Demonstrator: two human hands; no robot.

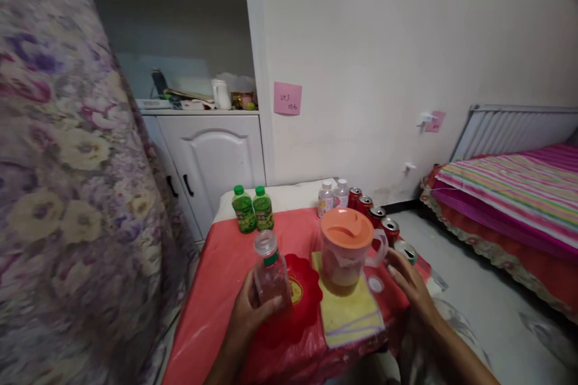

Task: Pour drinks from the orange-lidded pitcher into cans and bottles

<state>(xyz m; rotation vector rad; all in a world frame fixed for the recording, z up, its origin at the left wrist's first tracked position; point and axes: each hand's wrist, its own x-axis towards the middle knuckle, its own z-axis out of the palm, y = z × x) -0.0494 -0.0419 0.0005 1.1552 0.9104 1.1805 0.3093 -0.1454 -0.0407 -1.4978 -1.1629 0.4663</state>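
Observation:
My left hand [246, 313] is wrapped round a clear, uncapped plastic bottle [273, 280] with a green band below its neck. The bottle stands over a red scalloped plate [307, 289] with a gold mark; I cannot tell whether it touches the plate. My right hand [413, 289] is open, its fingertips close beside the handle of a clear pitcher [343, 267] with an orange lid. Whether they touch the handle is unclear. Beneath the pitcher lies a yellow cloth [350, 316]. A small white round cap [376, 284] sits between the pitcher and my right hand.
Two green bottles [255, 210] stand at the back left of the red-covered table [217, 277]. Two white-capped bottles [333, 197] and a row of several cans [389, 228] line the back right. A floral curtain [67, 162] hangs left; a bed [519, 204] is right.

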